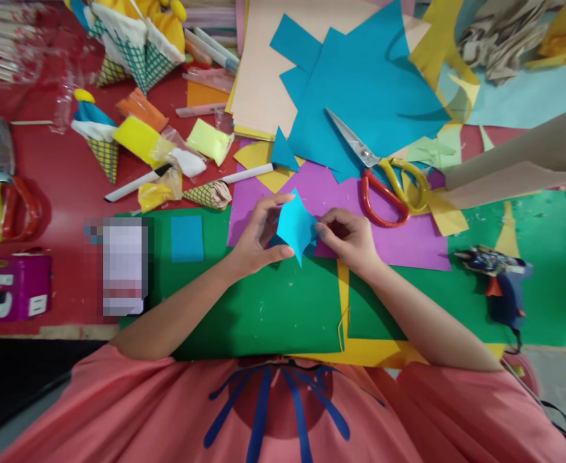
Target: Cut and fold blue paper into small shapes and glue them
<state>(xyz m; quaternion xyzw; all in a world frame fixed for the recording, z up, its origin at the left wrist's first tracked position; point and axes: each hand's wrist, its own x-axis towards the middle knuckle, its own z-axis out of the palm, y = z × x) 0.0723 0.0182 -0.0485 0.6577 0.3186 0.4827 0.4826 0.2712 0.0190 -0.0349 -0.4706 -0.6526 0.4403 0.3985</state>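
Note:
A small light-blue paper piece (294, 226) with pointed corners is held between both my hands, just above the green sheet (264, 308) and the purple sheet (408, 238). My left hand (256, 235) grips its left edge with curled fingers and thumb. My right hand (345, 235) pinches its right edge. Both forearms reach in from the bottom of the view.
Red-and-yellow scissors (384, 173) lie on a large blue sheet (365, 90) behind my hands. A blue glue gun (500, 283) rests at right. A small blue rectangle (187, 238), paper cones (104, 151), markers (138, 182), a second pair of scissors (0, 193) and a purple box (15, 286) are at left.

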